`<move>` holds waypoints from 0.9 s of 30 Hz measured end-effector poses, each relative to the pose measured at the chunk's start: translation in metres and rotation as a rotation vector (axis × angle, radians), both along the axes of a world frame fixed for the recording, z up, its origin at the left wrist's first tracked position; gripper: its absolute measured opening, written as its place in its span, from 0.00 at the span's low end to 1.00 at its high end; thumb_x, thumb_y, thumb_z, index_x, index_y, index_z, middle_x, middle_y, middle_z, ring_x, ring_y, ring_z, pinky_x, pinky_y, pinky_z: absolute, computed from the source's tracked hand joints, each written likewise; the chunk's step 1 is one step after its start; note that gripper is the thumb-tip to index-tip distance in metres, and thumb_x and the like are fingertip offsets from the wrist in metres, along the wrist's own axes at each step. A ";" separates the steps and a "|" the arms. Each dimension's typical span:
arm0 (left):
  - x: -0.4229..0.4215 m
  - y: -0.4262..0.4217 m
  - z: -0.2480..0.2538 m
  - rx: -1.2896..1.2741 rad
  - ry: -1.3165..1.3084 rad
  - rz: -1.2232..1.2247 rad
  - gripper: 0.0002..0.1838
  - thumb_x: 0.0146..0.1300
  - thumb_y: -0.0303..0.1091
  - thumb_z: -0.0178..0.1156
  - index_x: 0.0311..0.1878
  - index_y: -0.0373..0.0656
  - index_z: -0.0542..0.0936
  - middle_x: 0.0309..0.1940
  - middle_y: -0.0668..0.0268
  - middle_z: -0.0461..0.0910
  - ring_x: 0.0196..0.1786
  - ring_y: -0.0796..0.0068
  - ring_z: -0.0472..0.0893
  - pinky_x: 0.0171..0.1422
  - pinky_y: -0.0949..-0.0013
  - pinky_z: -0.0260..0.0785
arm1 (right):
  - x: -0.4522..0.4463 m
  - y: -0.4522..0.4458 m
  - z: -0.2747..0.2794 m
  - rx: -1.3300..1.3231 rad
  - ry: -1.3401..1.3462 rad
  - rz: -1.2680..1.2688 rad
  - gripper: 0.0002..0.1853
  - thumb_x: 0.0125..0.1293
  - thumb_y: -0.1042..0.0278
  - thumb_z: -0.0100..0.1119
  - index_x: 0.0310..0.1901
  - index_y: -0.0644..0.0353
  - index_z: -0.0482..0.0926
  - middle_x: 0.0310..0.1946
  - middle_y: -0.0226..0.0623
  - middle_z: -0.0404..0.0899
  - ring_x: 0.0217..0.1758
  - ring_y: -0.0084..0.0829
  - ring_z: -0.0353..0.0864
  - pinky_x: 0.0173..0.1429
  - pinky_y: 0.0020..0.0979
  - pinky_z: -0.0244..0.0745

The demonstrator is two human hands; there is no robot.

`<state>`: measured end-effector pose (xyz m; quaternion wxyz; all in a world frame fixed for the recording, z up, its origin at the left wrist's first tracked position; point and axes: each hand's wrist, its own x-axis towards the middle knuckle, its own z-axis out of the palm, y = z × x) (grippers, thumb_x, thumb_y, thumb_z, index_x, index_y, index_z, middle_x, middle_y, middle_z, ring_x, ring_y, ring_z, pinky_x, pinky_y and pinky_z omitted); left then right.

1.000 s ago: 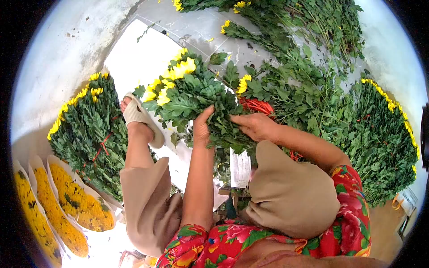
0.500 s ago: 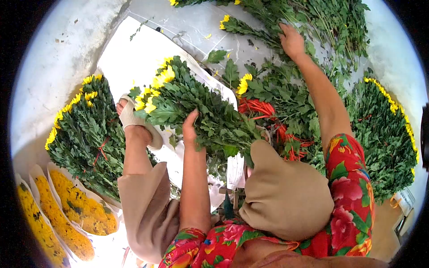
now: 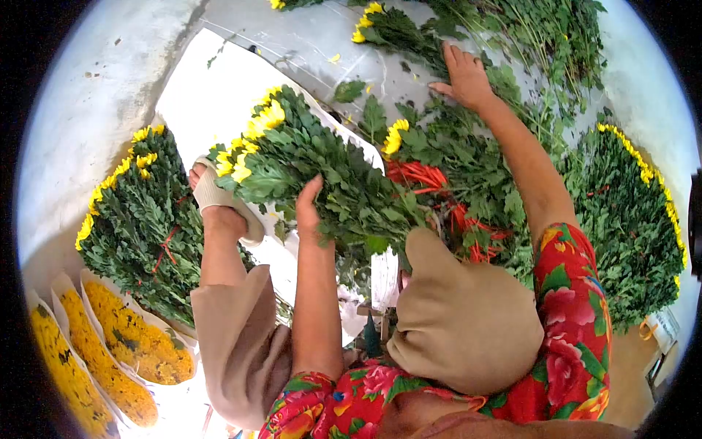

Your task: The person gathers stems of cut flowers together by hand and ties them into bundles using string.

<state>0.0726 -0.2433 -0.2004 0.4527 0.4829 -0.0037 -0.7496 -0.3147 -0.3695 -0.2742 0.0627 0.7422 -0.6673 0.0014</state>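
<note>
Far L: wrapped yellow bunches [image 3: 139, 329] side by side, white wrap edges up, just below L flower pile [image 3: 150, 227]. Pile has yellow heads along its outer edge, red ties mid-stem, L wall [image 3: 88, 124] behind it. Sandaled foot [image 3: 219, 194] sits btwn pile & held bunch, on/over white sheet [image 3: 212, 80].

L hand [image 3: 308, 208] has held bunch [image 3: 329, 168]: thumb up against leaves, other fingers hidden under foliage, gripping. Bunch lies diag, yellow heads up-L over sheet, stem end down-R by the covered knee [image 3: 468, 314]. Open room: bare sheet above the heads, then grey floor [image 3: 314, 40] past the sheet's R edge, w/ a few loose leaves & petals.

Red ties [image 3: 417, 175] just R of bunch, more strands below, partly under leaves. R hand [image 3: 468, 77] up top, well apart from L: fingers extended & spread, palm down at upper stems [image 3: 409, 40], contact unclear. Loose greens crowd its R side & below, tight room there. Far R: R flower pile [image 3: 621, 227], yellow heads along outer edge, close to R wall [image 3: 651, 95].
</note>
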 end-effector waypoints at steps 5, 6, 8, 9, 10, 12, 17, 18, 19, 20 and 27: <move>0.001 0.007 -0.014 -0.054 0.016 -0.048 0.19 0.63 0.41 0.57 0.50 0.38 0.80 0.43 0.60 0.84 0.44 0.61 0.83 0.52 0.57 0.76 | -0.023 -0.015 -0.020 -0.052 -0.103 0.007 0.35 0.62 0.58 0.63 0.69 0.54 0.63 0.51 0.45 0.75 0.58 0.48 0.73 0.58 0.46 0.73; -0.001 0.008 -0.010 -0.026 0.015 -0.038 0.19 0.64 0.42 0.56 0.51 0.38 0.80 0.44 0.58 0.84 0.45 0.60 0.83 0.53 0.56 0.76 | -0.025 -0.010 0.004 -0.077 -0.187 0.072 0.30 0.62 0.62 0.63 0.65 0.53 0.67 0.51 0.48 0.76 0.57 0.51 0.74 0.59 0.45 0.74; 0.001 0.007 -0.004 -0.029 0.056 -0.039 0.19 0.64 0.41 0.56 0.52 0.38 0.80 0.45 0.58 0.84 0.46 0.60 0.83 0.54 0.55 0.76 | -0.033 0.014 0.037 -0.094 -0.233 0.093 0.29 0.62 0.63 0.62 0.65 0.54 0.66 0.54 0.49 0.75 0.58 0.52 0.74 0.60 0.44 0.74; 0.001 0.007 -0.003 -0.037 0.098 -0.032 0.20 0.64 0.41 0.55 0.52 0.38 0.79 0.46 0.58 0.84 0.46 0.59 0.83 0.54 0.55 0.76 | -0.037 0.029 0.050 -0.114 -0.279 0.124 0.29 0.63 0.63 0.62 0.65 0.54 0.66 0.56 0.49 0.75 0.59 0.52 0.74 0.62 0.43 0.73; 0.001 0.007 -0.002 -0.030 0.093 -0.011 0.19 0.64 0.41 0.55 0.53 0.38 0.79 0.46 0.57 0.84 0.47 0.58 0.83 0.54 0.54 0.76 | -0.038 0.048 0.062 -0.110 -0.276 0.127 0.29 0.63 0.63 0.62 0.65 0.54 0.66 0.56 0.49 0.75 0.59 0.52 0.74 0.62 0.43 0.73; 0.001 0.007 -0.003 -0.011 0.109 -0.010 0.19 0.64 0.41 0.55 0.53 0.39 0.80 0.46 0.57 0.84 0.47 0.58 0.83 0.54 0.54 0.76 | -0.040 0.086 0.086 0.144 -0.270 0.104 0.35 0.62 0.63 0.64 0.69 0.52 0.63 0.58 0.49 0.75 0.61 0.51 0.74 0.63 0.43 0.73; 0.000 0.011 -0.009 0.012 0.097 -0.052 0.18 0.64 0.40 0.57 0.52 0.40 0.80 0.45 0.58 0.84 0.46 0.59 0.83 0.53 0.55 0.76 | -0.017 0.156 0.050 0.420 -0.275 0.048 0.40 0.62 0.65 0.64 0.74 0.52 0.56 0.67 0.47 0.66 0.66 0.51 0.68 0.66 0.44 0.70; -0.003 0.011 -0.007 -0.030 0.098 -0.047 0.18 0.63 0.39 0.57 0.52 0.39 0.80 0.45 0.59 0.84 0.46 0.59 0.83 0.52 0.56 0.76 | -0.008 0.161 0.049 0.470 -0.155 0.117 0.41 0.61 0.63 0.65 0.74 0.52 0.55 0.69 0.46 0.63 0.67 0.50 0.65 0.65 0.45 0.70; -0.002 0.011 -0.005 -0.032 0.096 -0.050 0.18 0.63 0.39 0.57 0.52 0.39 0.80 0.45 0.59 0.84 0.46 0.59 0.83 0.52 0.56 0.76 | -0.002 0.163 0.051 0.467 -0.157 0.115 0.41 0.61 0.63 0.65 0.74 0.52 0.55 0.69 0.46 0.63 0.67 0.50 0.65 0.65 0.45 0.70; -0.002 0.013 -0.001 -0.034 0.099 -0.061 0.18 0.63 0.39 0.57 0.51 0.39 0.80 0.45 0.59 0.84 0.46 0.60 0.83 0.52 0.56 0.77 | 0.002 0.166 0.054 0.433 -0.147 0.075 0.42 0.61 0.62 0.65 0.75 0.52 0.54 0.71 0.46 0.59 0.68 0.50 0.63 0.66 0.47 0.68; -0.005 0.021 0.006 -0.016 0.064 -0.042 0.17 0.62 0.39 0.58 0.51 0.39 0.80 0.44 0.60 0.84 0.45 0.60 0.83 0.51 0.57 0.77 | 0.019 0.177 0.064 0.392 -0.117 -0.008 0.57 0.49 0.66 0.69 0.78 0.50 0.42 0.72 0.55 0.54 0.71 0.54 0.59 0.68 0.54 0.64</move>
